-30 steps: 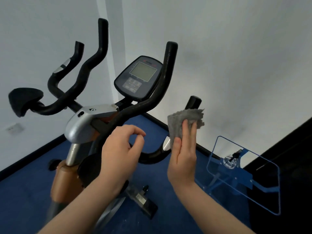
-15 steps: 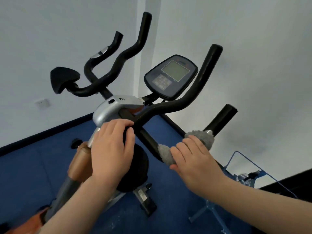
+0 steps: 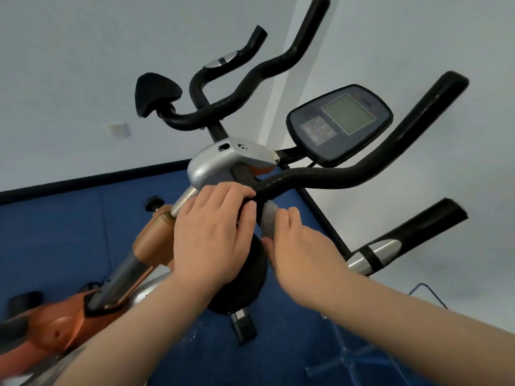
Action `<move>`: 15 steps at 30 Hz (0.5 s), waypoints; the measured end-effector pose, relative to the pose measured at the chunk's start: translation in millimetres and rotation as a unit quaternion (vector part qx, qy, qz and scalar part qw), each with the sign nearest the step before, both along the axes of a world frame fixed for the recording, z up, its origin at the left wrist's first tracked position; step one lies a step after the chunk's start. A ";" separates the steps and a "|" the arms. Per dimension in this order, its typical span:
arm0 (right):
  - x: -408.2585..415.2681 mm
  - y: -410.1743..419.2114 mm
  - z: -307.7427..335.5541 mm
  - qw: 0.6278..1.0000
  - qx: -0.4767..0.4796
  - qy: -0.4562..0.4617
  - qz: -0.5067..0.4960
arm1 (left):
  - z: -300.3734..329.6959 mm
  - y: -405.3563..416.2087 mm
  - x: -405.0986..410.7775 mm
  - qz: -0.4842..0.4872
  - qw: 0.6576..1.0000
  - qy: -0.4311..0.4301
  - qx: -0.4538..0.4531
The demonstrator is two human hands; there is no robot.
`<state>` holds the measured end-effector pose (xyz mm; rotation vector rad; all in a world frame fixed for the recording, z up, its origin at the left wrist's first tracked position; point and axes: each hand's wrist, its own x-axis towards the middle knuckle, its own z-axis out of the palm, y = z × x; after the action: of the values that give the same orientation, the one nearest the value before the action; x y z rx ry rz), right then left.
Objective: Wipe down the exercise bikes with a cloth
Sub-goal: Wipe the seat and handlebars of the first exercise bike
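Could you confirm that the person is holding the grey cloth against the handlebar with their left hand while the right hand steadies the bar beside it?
Not quite: the hands are swapped. In the head view, the right hand presses the grey cloth around the black handlebar, near its centre, while the left hand steadies the bar beside it, its fingers curled over the bar just below the silver clamp cover.

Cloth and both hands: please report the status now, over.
Right hand shut on cloth, pressed to handlebar. Left hand grips the bar beside it. Nothing in the way.
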<state>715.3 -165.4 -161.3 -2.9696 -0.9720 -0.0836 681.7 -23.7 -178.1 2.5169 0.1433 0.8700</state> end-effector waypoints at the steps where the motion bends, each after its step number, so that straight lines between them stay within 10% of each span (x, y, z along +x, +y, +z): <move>1: 3.3 2.7 -0.2 1.000 0.004 0.006 -0.007 | -0.4 0.0 0.3 0.002 1.000 0.000 -0.004; 15: -10.9 -2.4 -4.1 0.998 0.027 -0.053 -0.026 | -6.7 -3.5 -1.7 0.047 0.998 0.001 -0.034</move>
<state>704.5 -167.8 -165.4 -2.9673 -0.8856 -0.2654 680.0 -27.2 -184.8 2.4646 0.2904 0.8844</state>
